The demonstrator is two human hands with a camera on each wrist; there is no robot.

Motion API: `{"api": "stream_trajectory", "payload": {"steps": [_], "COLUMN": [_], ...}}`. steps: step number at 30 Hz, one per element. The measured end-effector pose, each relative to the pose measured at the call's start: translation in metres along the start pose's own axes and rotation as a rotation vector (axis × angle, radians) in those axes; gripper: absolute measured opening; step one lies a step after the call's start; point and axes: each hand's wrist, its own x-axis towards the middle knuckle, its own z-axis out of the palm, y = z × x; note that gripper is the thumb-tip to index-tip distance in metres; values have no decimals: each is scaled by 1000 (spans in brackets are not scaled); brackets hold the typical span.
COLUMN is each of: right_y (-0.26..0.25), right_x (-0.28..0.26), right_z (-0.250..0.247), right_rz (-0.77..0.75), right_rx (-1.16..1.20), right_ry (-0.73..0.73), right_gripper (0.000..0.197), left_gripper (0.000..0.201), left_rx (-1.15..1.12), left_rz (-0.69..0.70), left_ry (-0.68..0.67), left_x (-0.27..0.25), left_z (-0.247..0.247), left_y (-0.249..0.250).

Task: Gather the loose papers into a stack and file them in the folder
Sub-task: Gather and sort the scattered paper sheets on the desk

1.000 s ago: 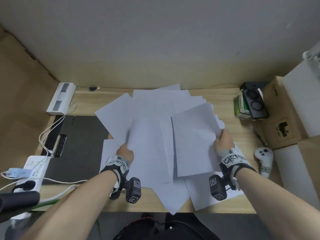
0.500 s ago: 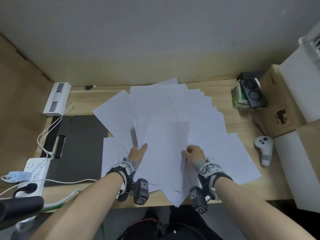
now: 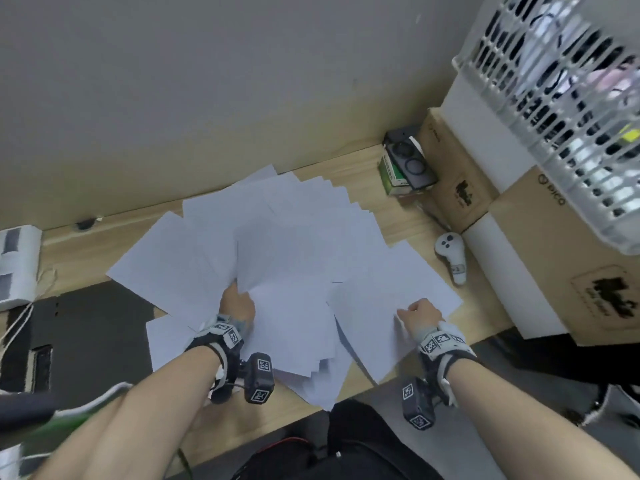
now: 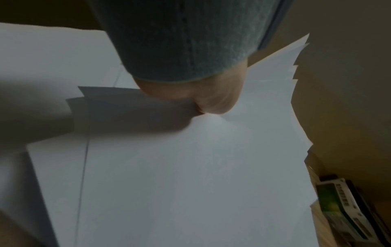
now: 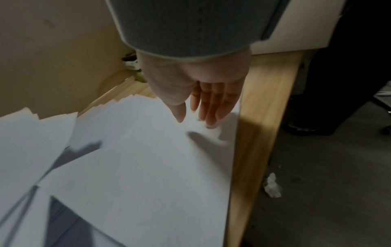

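Several white papers [image 3: 298, 237] lie fanned over the wooden desk [image 3: 349, 174]. My left hand [image 3: 237, 303] grips the near edge of a bunch of them; in the left wrist view the hand [image 4: 209, 103] pinches overlapping sheets [image 4: 190, 183]. My right hand [image 3: 415, 313] is over a single sheet [image 3: 391, 289] at the right, near the desk's front edge. The right wrist view shows this hand [image 5: 201, 107] with straight fingers just above that sheet [image 5: 148, 167], holding nothing. The black folder [image 3: 90, 327] lies flat at the left, partly under papers.
A green box with a black device [image 3: 401, 168] and a white controller [image 3: 450, 254] sit right of the papers. Cardboard boxes [image 3: 457, 181] and a white basket [image 3: 554, 98] wall off the right side. A white adapter [image 3: 17, 265] is at the left. The desk's front edge [image 5: 260, 117] is beside my right hand.
My right hand let go of the sheet it laid on the pile and moved right over another sheet. My left hand went from lying flat to gripping the bunch. The view swung right.
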Motion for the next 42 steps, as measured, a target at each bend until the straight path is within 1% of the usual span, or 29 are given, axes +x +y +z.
{"api": "stream_trajectory", "payload": {"steps": [1,3,5,6,8,10,12,13,15,19,22,25,28,30,32,33,35,37,39,40,42], "right_y": [12,31,35,38,41,42,42,42,45,47,35,29,16,-1,-17,-27,-44,-63,-77,-85,-102], "right_x": [4,0,-11,-15,-19,-16,-12,-9,-3,2,-1,0,-3,-9,-13,-16,-20,-26,-31,-32,-35], "right_z": [-1,-5,-7,-6,-4,3,5,6,7,11,11,11,15,18,26,31,42,54,64,72,88], "right_rz": [44,114,171,202,243,261,282,292,264,186,151,123,10,-90,-178,-224,-332,-423,-472,-504,-553], "right_rx": [2,18,7,-8,-31,-31,-29,-26,-12,204,294,309,325,346,331,303,264,229,171,126,28], "right_ry": [13,82,127,117,121,146,141,126,94,108,116,53,1,-36,-71,-88,-127,-181,-205,-220,-259], "right_gripper": [29,53,70,75,81,84,85,82,67,43,33,29,23,10,12,13,7,5,7,8,10], "left_gripper": [39,39,36,35,32,30,29,29,30,29,28,29,26,23,27,32,38,37,31,24,8], "left_rx": [22,81,124,152,213,306,347,359,378,366,352,335,316,293,255,218,156,97,52,30,-77], "left_rz": [14,39,6,-8,19,27,44,44,40,32,36,26,6,-15,-63,-102,-197,-277,-294,-314,-358], "left_ry": [-27,-86,-106,-115,-162,-203,-211,-212,-204,-193,-130,-71,-12,18,32,21,-56,-137,-208,-230,-229], "left_x": [1,3,3,1,-2,-5,-6,-7,-8,-4,-3,-1,2,5,7,10,12,12,6,1,-2], "left_z": [5,22,34,42,55,61,65,65,63,55,40,29,12,-2,-14,-19,-25,-30,-30,-34,-37], "left_y": [6,19,25,27,27,24,20,18,17,15,16,16,11,4,-7,-15,-26,-38,-43,-43,-52]}}
